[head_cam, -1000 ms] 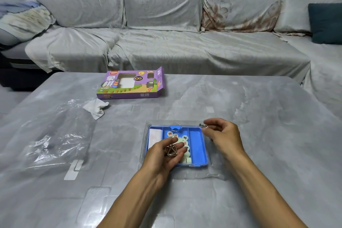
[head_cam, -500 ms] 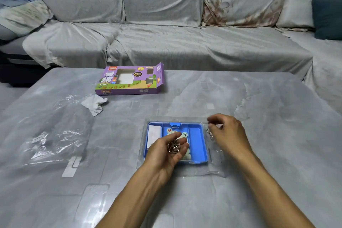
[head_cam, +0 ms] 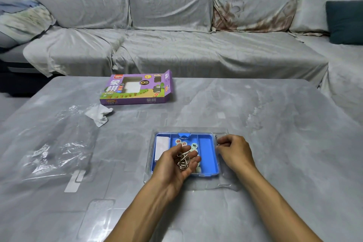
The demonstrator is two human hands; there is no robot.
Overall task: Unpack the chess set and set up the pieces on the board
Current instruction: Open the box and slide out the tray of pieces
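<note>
A blue plastic tray (head_cam: 208, 161) lies on the table inside a clear plastic shell (head_cam: 225, 182). Several round pale chess pieces (head_cam: 184, 143) with red and dark characters sit in its middle compartment. A folded white sheet (head_cam: 162, 146) fills the left compartment. My left hand (head_cam: 170, 171) hovers over the tray, palm up, fingers curled round a bunch of metal wire rings (head_cam: 182, 160). My right hand (head_cam: 234, 153) is at the tray's right edge and pinches a small metal piece (head_cam: 216, 141) between thumb and fingers.
The purple chess-set box (head_cam: 137, 89) lies at the far left of the grey table. A crumpled white paper (head_cam: 100, 114) and a clear plastic wrap (head_cam: 57, 147) lie to the left. A grey sofa (head_cam: 176, 45) stands behind the table.
My right hand has shifted a little lower along the tray's right edge, still pinching the small metal piece. My left hand keeps holding the wire rings over the tray.
</note>
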